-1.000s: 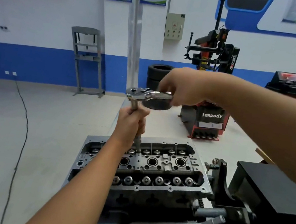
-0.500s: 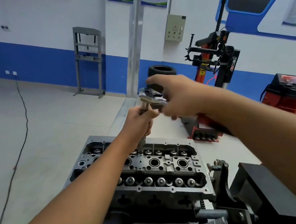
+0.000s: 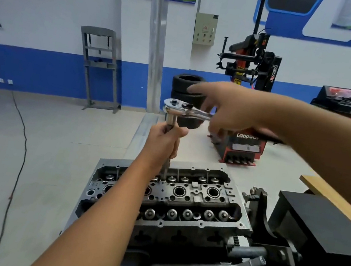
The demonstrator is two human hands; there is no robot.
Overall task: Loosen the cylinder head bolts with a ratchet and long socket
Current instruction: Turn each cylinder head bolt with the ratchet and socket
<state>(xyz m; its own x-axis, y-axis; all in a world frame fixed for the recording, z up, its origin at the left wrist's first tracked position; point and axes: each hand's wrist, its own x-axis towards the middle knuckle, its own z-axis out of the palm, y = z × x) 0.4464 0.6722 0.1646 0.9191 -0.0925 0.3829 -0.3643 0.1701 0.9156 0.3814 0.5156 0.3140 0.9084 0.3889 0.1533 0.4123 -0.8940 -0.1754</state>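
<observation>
The left hand [image 3: 165, 141] is clenched around the long chrome socket [image 3: 170, 123], which stands upright from the grey metal cylinder head [image 3: 181, 203] just below. The right hand [image 3: 231, 109], forefinger extended, grasps the handle of the shiny chrome ratchet [image 3: 185, 110] atop the socket.

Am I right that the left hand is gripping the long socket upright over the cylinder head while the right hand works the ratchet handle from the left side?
Not quite: in the head view the right hand is on the ratchet handle from the right side, not the left. The left hand does grip the long socket upright over the cylinder head.
</observation>
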